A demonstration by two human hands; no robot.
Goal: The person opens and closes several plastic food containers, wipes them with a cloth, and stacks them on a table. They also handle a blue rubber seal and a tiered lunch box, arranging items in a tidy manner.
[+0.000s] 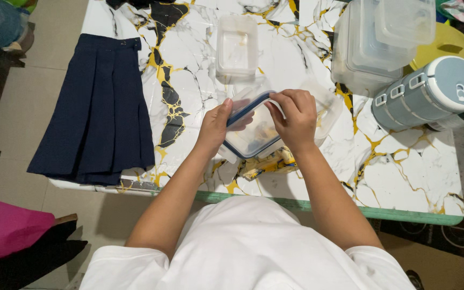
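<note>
Clear plastic food container [251, 137] with a blue-rimmed lid sits mid-frame, held just above the marble-pattern table [404, 177] near its front edge. Left hand [216, 126] curls around the left end, thumb up on the lid rim; right hand [296, 118] clamps the right side, fingers folded over the lid edge. Probably light, rigid, smooth-walled, so a bit slippery; best gripped at the ends or lid rim. Yellowish contents show through. Outward: empty clear tub [236, 45] above, stacked clear tubs [371, 43] upper right, grey-blue tiered lunch carrier [430, 91] right, navy pleated skirt [98, 107] left.

Containers [374, 43] crowd right; bare marble [404, 177] near-right.
</note>
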